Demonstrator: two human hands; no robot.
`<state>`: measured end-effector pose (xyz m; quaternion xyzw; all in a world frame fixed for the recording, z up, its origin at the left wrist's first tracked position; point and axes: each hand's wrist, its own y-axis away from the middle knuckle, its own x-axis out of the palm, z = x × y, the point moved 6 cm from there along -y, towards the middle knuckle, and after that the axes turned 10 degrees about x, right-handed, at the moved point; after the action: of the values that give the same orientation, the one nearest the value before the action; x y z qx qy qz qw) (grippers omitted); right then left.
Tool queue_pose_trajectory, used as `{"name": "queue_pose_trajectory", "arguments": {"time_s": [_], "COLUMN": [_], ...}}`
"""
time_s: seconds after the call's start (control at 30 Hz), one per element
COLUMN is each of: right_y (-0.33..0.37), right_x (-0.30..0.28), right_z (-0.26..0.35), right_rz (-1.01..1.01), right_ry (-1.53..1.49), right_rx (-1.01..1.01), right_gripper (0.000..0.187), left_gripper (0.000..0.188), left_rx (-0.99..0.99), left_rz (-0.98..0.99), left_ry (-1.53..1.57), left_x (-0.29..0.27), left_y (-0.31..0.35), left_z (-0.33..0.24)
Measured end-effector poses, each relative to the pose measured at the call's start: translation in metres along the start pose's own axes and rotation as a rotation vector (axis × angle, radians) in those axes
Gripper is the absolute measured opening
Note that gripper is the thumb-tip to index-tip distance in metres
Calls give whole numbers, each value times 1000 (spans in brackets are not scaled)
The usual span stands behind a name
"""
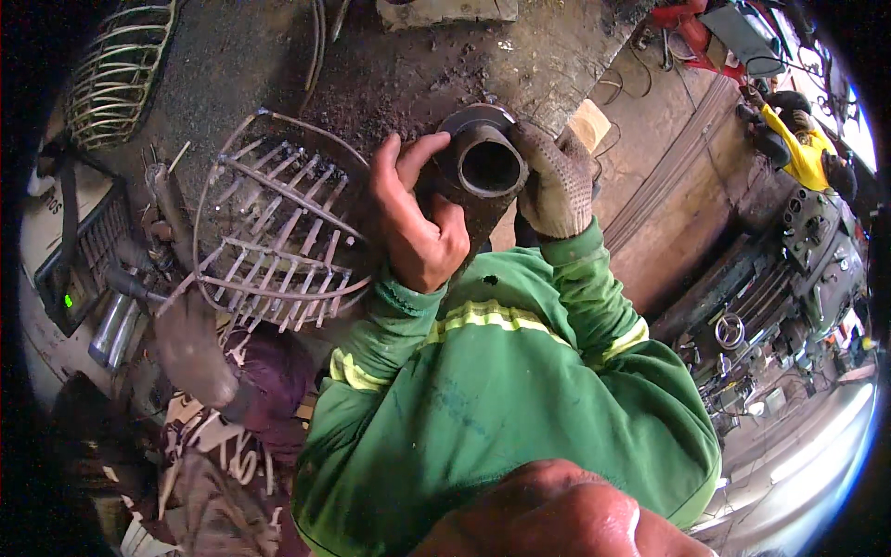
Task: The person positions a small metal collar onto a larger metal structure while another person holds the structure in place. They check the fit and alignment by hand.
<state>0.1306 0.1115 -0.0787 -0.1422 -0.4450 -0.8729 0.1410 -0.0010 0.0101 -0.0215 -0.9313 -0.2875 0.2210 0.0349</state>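
Green sleeves (492, 390) with yellow reflective bands fill the lower middle of my view, running up from the bottom edge toward both my hands.

Far to my left, a curved wire basket (121, 70) sits at the top corner. Below it a box-shaped machine (70, 278) with a small green light stands at the edge of the bench. Just right of that lies a round metal grate (274, 237) of welded rods inside a hoop, tilted on the dirty work surface (390, 74), with patterned cloth (213, 455) bunched beneath it.

My bare left hand (413, 218) comes next, fingers curled and pressed against the left side of a dark metal pipe (487, 167). The pipe stands between my hands with its open round end facing up at me, a flat ring flange around it. My right hand (557, 181), in a knitted work glove, wraps the pipe's right side, fingers closed on it. Both hands hold it just above the bench edge.

Further right, thin rods (668, 176) lie on the floor. At the far right another person in a yellow top (803, 153) is by dark heavy machinery (798, 269).
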Motion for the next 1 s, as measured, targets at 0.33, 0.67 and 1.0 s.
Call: {"name": "queue_pose_trajectory", "arguments": {"time_s": [0.33, 0.67, 1.0], "right_y": [-1, 0, -1], "right_x": [1, 6, 3], "right_z": [-1, 1, 1], "right_rz": [-44, -26, -55], "right_ry": [21, 15, 57], "right_rx": [30, 29, 48], "right_gripper": [31, 32, 34], "left_gripper": [85, 81, 84], "left_rx": [-3, -13, -34], "left_rz": [16, 20, 23], "left_ry": [-19, -37, -14], "left_x": [0, -1, -2], "left_y": [0, 1, 0], "left_z": [0, 1, 1]}}
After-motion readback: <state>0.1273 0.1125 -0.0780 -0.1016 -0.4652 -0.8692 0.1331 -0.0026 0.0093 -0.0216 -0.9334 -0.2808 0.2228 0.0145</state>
